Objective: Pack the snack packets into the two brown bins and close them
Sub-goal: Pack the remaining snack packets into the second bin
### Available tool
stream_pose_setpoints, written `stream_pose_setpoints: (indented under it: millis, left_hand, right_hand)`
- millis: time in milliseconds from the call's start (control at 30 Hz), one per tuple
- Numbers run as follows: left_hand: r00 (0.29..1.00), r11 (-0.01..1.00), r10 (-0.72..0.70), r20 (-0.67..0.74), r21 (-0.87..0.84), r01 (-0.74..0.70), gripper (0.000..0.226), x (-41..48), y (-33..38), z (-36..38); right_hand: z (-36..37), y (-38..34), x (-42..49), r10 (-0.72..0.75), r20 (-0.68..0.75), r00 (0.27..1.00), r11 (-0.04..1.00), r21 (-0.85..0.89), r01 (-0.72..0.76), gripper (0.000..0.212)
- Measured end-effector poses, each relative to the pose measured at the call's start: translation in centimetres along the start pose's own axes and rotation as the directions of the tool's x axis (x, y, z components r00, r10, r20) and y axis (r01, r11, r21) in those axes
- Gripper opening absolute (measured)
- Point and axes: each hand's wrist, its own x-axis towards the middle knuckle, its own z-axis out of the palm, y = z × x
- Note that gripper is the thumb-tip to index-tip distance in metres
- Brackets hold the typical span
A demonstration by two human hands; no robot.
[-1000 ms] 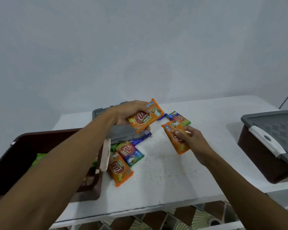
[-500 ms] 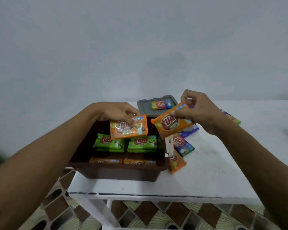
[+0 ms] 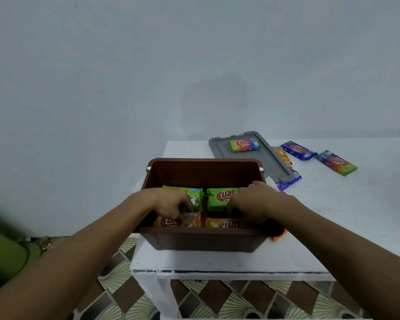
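Brown bin open on table, our left hand and right hand inside, fingers curled onto orange packets, grip unclear, green packets behind, lid beside.

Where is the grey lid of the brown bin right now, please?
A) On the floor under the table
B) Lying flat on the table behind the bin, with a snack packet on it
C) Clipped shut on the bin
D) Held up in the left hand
B: the grey lid lies flat on the white table behind the open brown bin, with a multicoloured packet resting on it.
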Motion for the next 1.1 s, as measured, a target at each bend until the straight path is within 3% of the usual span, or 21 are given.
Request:
stream_pose_setpoints:
  millis: [167, 467, 633, 700, 767, 800, 900, 967, 1033, 1100]
  left_hand:
    - [1.000, 0.998, 0.009, 0.025, -0.064, -0.008, 0.024, -0.2, -0.1, 0.6]
    - [1.000, 0.999, 0.019, 0.005, -0.044, -0.019, 0.029, -0.1, 0.1, 0.9]
    - [0.983, 0.995, 0.081, -0.164, -0.038, -0.088, 0.024, -0.2, -0.1, 0.3]
    - [0.961, 0.987, 0.117, -0.252, -0.080, -0.141, 0.024, -0.1, -0.1, 0.0]
    - [0.938, 0.980, 0.130, -0.320, -0.104, -0.171, 0.024, 0.0, 0.1, -0.4]
    - [0.926, 0.977, 0.135, -0.353, -0.109, -0.183, 0.024, 0.2, 0.3, -0.7]
    - [0.878, 0.968, 0.144, -0.456, -0.119, -0.220, 0.019, 0.6, 1.2, -2.0]
    - [0.842, 0.967, 0.147, -0.519, -0.103, -0.232, 0.017, 1.3, 2.3, -3.4]
    - [0.803, 0.968, 0.159, -0.574, -0.071, -0.242, 0.015, 2.2, 3.5, -4.8]
    - [0.752, 0.966, 0.188, -0.632, -0.018, -0.257, 0.013, 3.8, 4.7, -6.3]
  right_hand:
    - [0.7, -0.2, -0.1, -0.010, -0.047, 0.999, 0.997, -0.078, 0.006, 0.037]
    - [1.3, -0.2, -0.2, -0.025, -0.164, 0.986, 0.998, -0.063, 0.014, 0.031]
    - [1.4, -0.3, -0.2, 0.044, -0.262, 0.964, 0.998, 0.049, -0.033, 0.020]
    - [1.2, -0.2, -0.5, 0.088, -0.330, 0.940, 0.983, 0.179, -0.029, 0.013]
    - [1.0, 0.0, -1.0, 0.176, -0.439, 0.881, 0.924, 0.383, 0.006, 0.015]
    - [1.1, 0.3, -1.3, 0.245, -0.523, 0.816, 0.883, 0.468, 0.035, 0.019]
    - [2.5, 2.8, -1.7, 0.482, -0.727, 0.488, 0.804, 0.589, 0.083, 0.026]
    - [4.6, 5.8, -1.6, 0.651, -0.635, 0.416, 0.701, 0.713, -0.010, 0.022]
    - [7.3, 8.7, -1.3, 0.792, -0.400, 0.461, 0.520, 0.837, -0.168, 0.011]
    - [10.1, 10.7, -1.1, 0.828, -0.097, 0.552, 0.348, 0.861, -0.370, 0.040]
